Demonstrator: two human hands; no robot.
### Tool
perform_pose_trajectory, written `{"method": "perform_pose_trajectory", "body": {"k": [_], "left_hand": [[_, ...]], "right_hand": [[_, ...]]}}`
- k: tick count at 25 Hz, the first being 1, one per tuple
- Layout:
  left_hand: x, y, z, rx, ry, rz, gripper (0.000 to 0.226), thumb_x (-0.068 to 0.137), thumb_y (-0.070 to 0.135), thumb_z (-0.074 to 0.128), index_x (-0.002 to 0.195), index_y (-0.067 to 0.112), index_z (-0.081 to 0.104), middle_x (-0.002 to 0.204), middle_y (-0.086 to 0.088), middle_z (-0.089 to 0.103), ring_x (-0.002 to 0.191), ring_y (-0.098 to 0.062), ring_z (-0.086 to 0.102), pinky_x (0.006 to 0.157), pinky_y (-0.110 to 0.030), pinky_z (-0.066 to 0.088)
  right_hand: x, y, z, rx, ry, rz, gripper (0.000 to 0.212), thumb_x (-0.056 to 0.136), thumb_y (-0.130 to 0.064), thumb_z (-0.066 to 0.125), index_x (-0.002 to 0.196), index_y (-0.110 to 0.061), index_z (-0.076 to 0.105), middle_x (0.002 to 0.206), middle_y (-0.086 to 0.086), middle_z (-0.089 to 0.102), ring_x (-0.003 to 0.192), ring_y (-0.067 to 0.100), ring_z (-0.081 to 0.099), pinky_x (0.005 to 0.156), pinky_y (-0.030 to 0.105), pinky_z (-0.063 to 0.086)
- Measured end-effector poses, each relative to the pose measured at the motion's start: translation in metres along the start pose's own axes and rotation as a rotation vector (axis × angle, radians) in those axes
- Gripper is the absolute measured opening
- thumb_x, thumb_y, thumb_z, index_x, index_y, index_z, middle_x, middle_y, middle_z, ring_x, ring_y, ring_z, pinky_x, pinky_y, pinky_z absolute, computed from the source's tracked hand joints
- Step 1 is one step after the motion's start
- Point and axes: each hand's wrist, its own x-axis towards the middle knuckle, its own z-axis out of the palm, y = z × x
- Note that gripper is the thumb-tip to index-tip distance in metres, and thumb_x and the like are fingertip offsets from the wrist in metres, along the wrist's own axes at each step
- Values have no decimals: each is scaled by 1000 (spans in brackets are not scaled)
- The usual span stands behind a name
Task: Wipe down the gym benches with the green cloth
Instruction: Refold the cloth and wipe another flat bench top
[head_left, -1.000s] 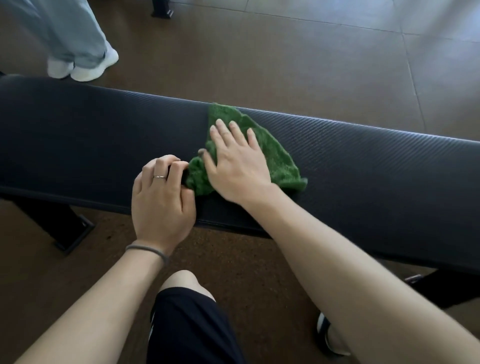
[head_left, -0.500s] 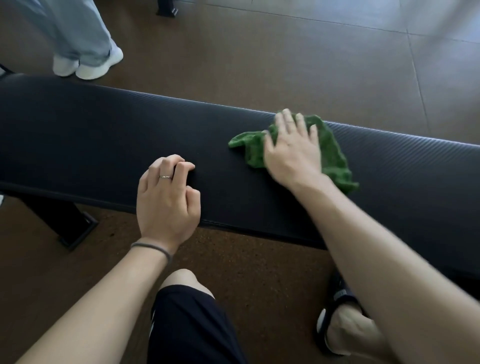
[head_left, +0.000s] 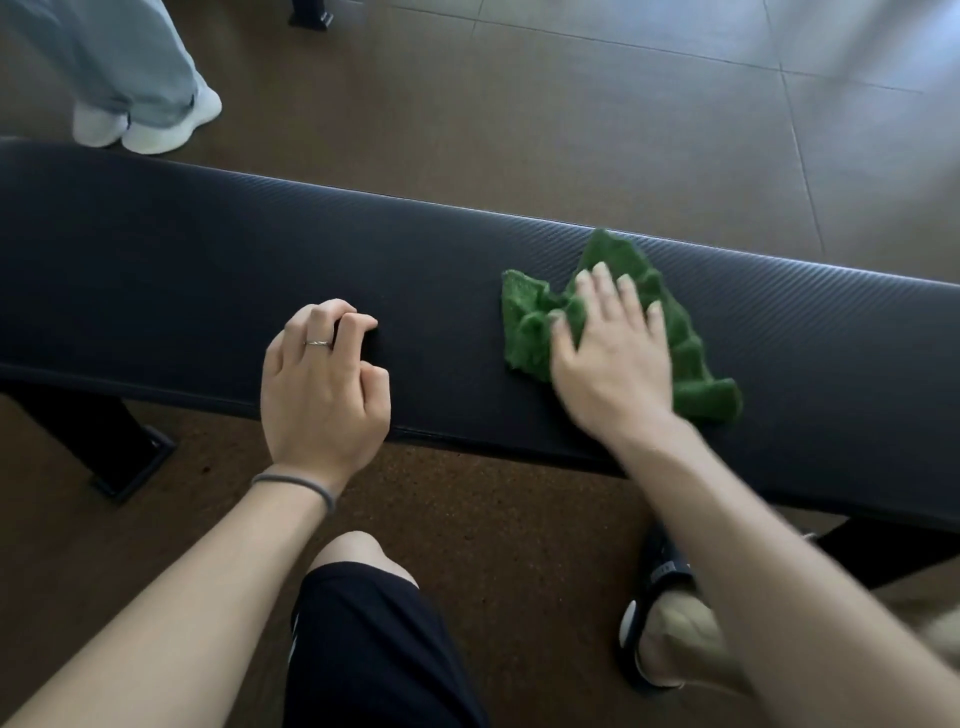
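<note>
A long black padded gym bench (head_left: 182, 270) runs across the view from left to right. The green cloth (head_left: 680, 338), crumpled, lies on the bench top right of centre. My right hand (head_left: 613, 358) presses flat on the cloth with its fingers straight and spread. My left hand (head_left: 322, 384) rests on the bench near its front edge, left of the cloth, with the fingers curled and nothing in them. A ring is on one finger and a grey band on that wrist.
Another person's legs in light trousers and white shoes (head_left: 145, 124) stand behind the bench at the far left. A black bench foot (head_left: 130, 462) sits on the brown floor at the lower left. My knee (head_left: 358, 556) and my sandalled foot (head_left: 660, 623) are below the bench.
My right hand has slid the green cloth to the right along the bench, away from my left hand. My left hand has stayed in place.
</note>
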Motion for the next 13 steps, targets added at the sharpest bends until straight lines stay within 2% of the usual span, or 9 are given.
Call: {"method": "perform_pose_trajectory", "body": {"k": [3,5,10,13], "left_hand": [[1,-1,1,7,-8,8,35,88,19,40,118,13,57,130,-8,55,126,-33,49,105,-47,40],[0,-3,1,4,-15,3,35,89,19,39,118,13,57,131,-9,55,127,-33,49,106,-47,40],[0,-2,2,-6,-15,4,37,90,22,37,119,14,58,132,-9,55,128,-32,49,107,-47,40],[-1,-3,1,-13,-5,10,37,89,22,38,119,13,58,131,-9,55,128,-32,49,107,-47,40]], "right_hand": [[-83,-35,12,14,-47,-195,71,104,-57,13,166,-24,11,173,-5,1,160,16,-6,129,46,0],[-85,-29,11,-33,-68,-279,69,104,-58,12,166,-27,14,173,-7,4,160,14,-3,130,45,2],[23,-31,7,7,-24,-184,64,107,-54,18,165,-27,16,173,-8,8,160,12,0,130,43,-1],[-26,-44,15,32,-6,-203,68,105,-55,16,165,-23,16,173,-6,6,160,14,-2,130,45,1]]}}
